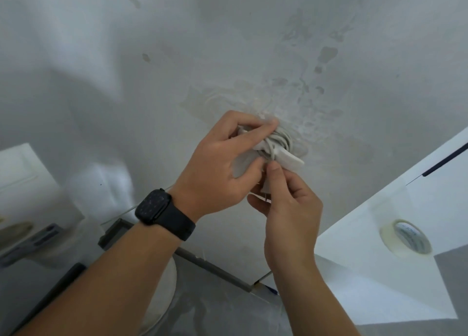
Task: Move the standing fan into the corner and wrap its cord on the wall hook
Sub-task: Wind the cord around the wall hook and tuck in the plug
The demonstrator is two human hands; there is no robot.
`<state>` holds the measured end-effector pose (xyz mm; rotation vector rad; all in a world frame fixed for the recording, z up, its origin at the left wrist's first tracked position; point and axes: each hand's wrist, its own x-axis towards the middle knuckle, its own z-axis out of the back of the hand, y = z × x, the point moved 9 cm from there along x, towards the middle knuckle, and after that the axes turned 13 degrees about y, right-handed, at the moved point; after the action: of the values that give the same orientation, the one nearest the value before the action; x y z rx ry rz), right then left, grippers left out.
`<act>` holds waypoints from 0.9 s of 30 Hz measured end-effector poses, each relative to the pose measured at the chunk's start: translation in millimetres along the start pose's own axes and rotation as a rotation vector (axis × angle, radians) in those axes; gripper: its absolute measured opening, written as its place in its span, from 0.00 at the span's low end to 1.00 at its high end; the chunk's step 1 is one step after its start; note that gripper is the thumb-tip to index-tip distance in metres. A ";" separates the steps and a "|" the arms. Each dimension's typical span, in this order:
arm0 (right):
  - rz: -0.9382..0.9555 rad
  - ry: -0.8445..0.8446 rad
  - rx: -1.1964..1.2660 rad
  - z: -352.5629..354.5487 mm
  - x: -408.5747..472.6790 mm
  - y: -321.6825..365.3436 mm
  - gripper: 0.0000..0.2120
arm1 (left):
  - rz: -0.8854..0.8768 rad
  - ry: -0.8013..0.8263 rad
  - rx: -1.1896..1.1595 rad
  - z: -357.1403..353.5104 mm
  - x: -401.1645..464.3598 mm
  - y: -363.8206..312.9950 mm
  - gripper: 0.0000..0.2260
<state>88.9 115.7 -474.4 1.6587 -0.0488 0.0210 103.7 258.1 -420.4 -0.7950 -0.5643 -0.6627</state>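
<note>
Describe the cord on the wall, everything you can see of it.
The cord is thin, pale grey-white and looks rubbery. Several loops are bunched in a tight coil around a white hook fixed to the marked white wall. The left hand presses on the coil from the left, index finger over its top. The right hand pinches a strand just below the coil, beside what looks like the plug, mostly hidden. The rest of the cord is out of sight.

Pale grey cord (pixel 279 140) coiled in several loops round white wall hook (pixel 291 159); plug end below.
</note>
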 end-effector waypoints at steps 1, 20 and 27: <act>-0.023 0.013 0.043 -3.4 1.6 -3.2 0.10 | 0.006 0.011 -0.017 -0.1 -0.4 0.2 0.23; -0.030 0.116 0.012 -11.3 14.5 -11.5 0.13 | 0.155 0.022 -0.197 5.7 3.5 12.5 0.18; 0.149 0.027 -0.292 -2.8 13.1 4.0 0.14 | 0.092 0.039 -0.134 15.2 7.7 9.1 0.16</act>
<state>101.9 117.9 -469.7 1.3601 -0.1478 0.1429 112.2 272.4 -410.6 -0.9264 -0.4487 -0.6342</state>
